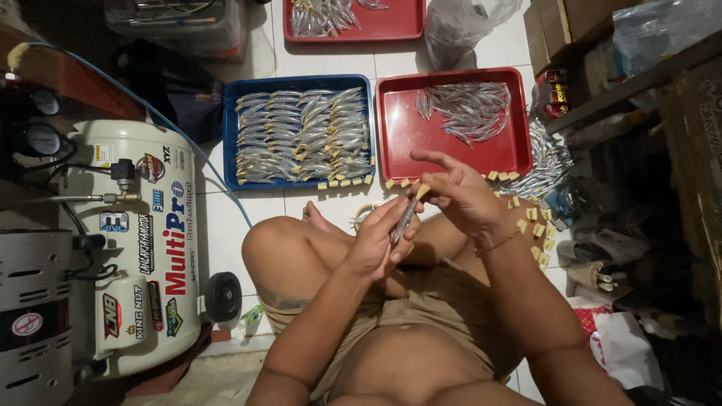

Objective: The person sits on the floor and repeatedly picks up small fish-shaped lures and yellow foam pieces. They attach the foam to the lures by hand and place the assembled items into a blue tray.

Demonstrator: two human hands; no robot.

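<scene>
Colourful stickers (162, 248) on the white compressor tank (135, 188) at left; red-black small boxes (555, 92) right of the red tray (391, 135).

Glossy plastic red tray (398, 135); shiny metal pieces (466, 109); smooth tile floor (263, 195).

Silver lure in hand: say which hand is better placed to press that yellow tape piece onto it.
Right, probably. The right hand pinches the yellow tape piece in its fingers at the tip of the silver lure, while the left hand is busy gripping the lure.
</scene>
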